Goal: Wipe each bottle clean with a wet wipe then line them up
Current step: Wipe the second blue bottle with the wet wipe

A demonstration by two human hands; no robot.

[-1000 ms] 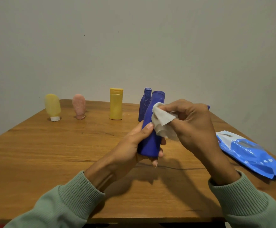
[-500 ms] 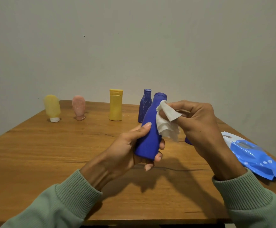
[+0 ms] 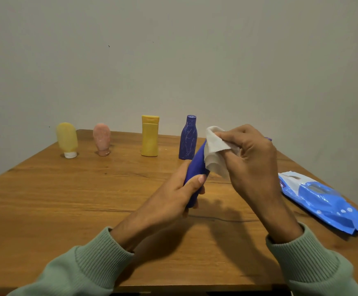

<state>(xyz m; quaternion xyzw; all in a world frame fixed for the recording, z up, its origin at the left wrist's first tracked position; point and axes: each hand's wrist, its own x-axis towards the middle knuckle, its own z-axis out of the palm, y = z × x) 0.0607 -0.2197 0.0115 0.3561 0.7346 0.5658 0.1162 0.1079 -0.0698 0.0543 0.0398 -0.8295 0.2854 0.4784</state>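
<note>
My left hand [image 3: 175, 196] grips the lower body of a plain blue bottle [image 3: 196, 167], held tilted above the table. My right hand [image 3: 251, 154] pinches a white wet wipe [image 3: 215, 150] and presses it over the bottle's top, which is hidden. Along the back of the table stand a pale yellow tube [image 3: 67, 139] on its white cap, a pink tube [image 3: 102, 138], a yellow flip-top bottle [image 3: 150, 136] and a scratched dark blue bottle [image 3: 188, 137]. A sliver of another blue thing [image 3: 268, 139] shows behind my right hand.
A blue wet-wipe pack [image 3: 321, 201] lies near the right edge of the wooden table [image 3: 67, 199]. A plain wall rises right behind the table. Green sleeves cover both my forearms.
The held bottle has tilted further right and sunk lower. My right hand has carried the wipe up over the bottle's top, covering the cap.
</note>
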